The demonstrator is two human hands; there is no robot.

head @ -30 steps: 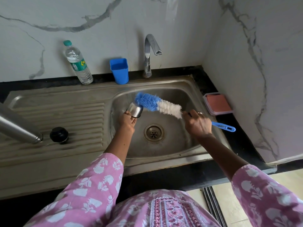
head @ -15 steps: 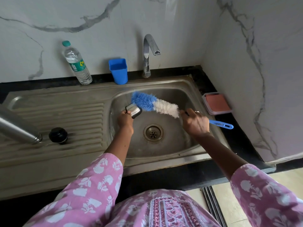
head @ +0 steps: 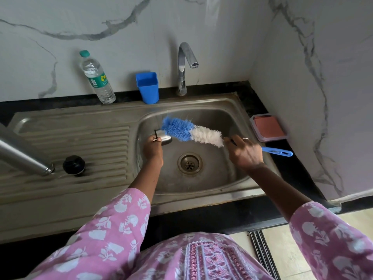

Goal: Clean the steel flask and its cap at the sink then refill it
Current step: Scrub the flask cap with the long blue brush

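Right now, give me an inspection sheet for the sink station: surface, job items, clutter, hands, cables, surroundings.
Surface: steel sink with ribbed draining board, set in a black counter.
Job's things: steel flask, open mouth down on the draining board, body cut off at the left edge; black stopper beside it; steel cap and brush over the basin, blue bristles against the cap.
Clutter: water bottle, blue cup, clear box with a pink pad.
Hands: left hand grips the steel cap; right hand, fingers round the brush handle.
Cables: nothing seen.
Surroundings: tap, marble-pattern walls, tiled floor.
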